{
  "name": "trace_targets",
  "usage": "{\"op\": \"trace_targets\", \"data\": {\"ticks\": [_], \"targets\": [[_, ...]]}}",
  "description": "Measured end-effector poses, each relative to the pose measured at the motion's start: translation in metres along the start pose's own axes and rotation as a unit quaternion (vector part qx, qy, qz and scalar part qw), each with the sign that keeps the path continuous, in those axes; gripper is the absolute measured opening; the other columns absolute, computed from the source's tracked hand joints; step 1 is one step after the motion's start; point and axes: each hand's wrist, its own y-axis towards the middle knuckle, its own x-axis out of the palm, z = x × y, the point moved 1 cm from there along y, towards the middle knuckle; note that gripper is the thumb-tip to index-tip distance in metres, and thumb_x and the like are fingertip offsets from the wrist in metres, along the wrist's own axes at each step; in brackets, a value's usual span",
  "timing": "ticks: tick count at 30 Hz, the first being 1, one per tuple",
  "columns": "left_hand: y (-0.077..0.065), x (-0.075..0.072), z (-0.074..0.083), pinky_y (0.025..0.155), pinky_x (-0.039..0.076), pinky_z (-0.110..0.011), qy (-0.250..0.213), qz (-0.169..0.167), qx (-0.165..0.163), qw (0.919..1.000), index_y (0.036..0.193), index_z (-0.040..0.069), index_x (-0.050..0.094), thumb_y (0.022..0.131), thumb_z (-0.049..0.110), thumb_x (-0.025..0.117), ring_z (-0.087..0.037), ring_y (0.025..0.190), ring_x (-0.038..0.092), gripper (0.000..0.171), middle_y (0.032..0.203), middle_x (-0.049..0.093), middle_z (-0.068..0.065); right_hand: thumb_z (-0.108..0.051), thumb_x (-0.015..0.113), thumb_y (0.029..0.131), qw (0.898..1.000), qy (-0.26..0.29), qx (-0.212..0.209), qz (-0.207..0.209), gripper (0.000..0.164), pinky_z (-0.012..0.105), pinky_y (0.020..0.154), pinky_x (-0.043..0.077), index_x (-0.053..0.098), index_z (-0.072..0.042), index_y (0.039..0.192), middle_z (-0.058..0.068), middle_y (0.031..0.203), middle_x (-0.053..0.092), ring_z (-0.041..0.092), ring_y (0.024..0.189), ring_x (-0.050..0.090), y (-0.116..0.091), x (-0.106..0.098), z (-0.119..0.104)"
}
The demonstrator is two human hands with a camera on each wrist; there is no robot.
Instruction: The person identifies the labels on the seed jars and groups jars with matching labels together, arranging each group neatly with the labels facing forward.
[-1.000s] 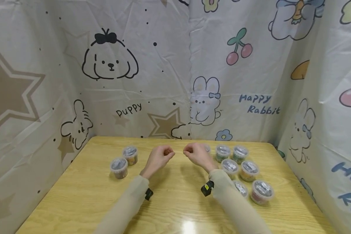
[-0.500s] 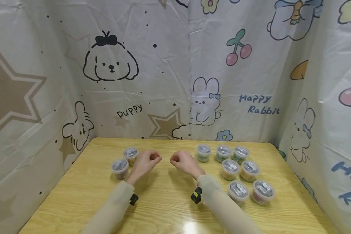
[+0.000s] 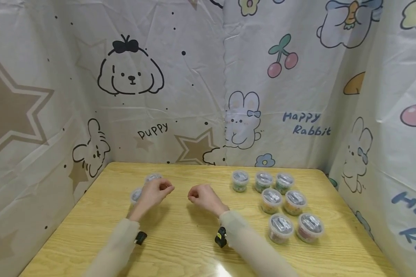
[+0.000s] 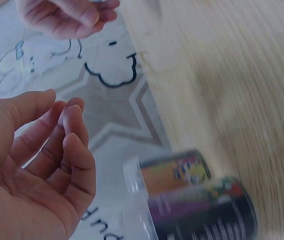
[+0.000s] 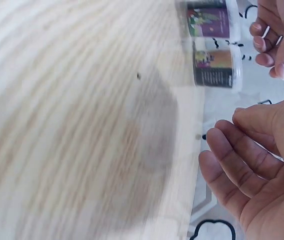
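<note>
My left hand (image 3: 154, 193) hovers over the left part of the table with fingers loosely bent and nothing in them. It partly hides two small lidded tubs, the rear tub (image 3: 153, 177) and the front tub (image 3: 136, 195). In the left wrist view, a tub with an orange label (image 4: 174, 175) and one with a purple and black label (image 4: 202, 212) stand beside that hand. Near the table's middle, my right hand (image 3: 206, 199) is likewise relaxed and holds nothing; its fingers (image 5: 229, 160) are apart from any tub.
Several clear-lidded tubs stand on the right of the wooden table (image 3: 190, 254), among them a green tub (image 3: 240, 181), an orange tub (image 3: 295, 202) and a reddish tub (image 3: 310, 227). A printed cloth (image 3: 194, 77) hangs behind and at both sides.
Both hands have moved left, the left one from the table's middle to over the two left tubs. The right hand has moved off the right-hand tubs it was hiding. The tubs stay put.
</note>
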Motion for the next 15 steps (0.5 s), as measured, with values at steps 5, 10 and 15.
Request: {"op": "trace_targets", "data": {"ticks": [5, 10, 15], "targets": [[-0.006, -0.018, -0.015, 0.067, 0.051, -0.031, 0.025, 0.026, 0.002, 0.9994, 0.095, 0.011, 0.074, 0.093, 0.021, 0.068, -0.013, 0.074, 0.060, 0.012, 0.086, 0.071, -0.002, -0.012, 0.066, 0.093, 1.000, -0.006, -0.005, -0.005, 0.008, 0.017, 0.063, 0.048, 0.074, -0.009, 0.090, -0.002, 0.082, 0.071, 0.002, 0.069, 0.055, 0.004, 0.009, -0.010], [-0.014, -0.035, -0.032, 0.065, 0.049, -0.030, 0.047, 0.030, -0.021, 0.9982, 0.094, 0.009, 0.074, 0.092, 0.023, 0.069, -0.014, 0.074, 0.059, 0.015, 0.087, 0.071, -0.003, -0.013, 0.066, 0.093, 1.000, -0.011, -0.014, -0.008, 0.009, 0.015, 0.064, 0.047, 0.075, -0.012, 0.090, -0.004, 0.082, 0.071, 0.000, 0.069, 0.055, 0.007, 0.019, -0.017], [-0.018, -0.044, -0.041, 0.061, 0.047, -0.029, 0.061, 0.032, -0.033, 0.9971, 0.092, 0.009, 0.074, 0.093, 0.022, 0.068, -0.015, 0.073, 0.059, 0.014, 0.087, 0.072, -0.003, -0.013, 0.066, 0.093, 1.000, -0.015, -0.014, -0.012, 0.009, 0.015, 0.067, 0.048, 0.075, -0.012, 0.092, -0.005, 0.084, 0.072, -0.001, 0.073, 0.058, 0.008, 0.022, -0.019]]}}
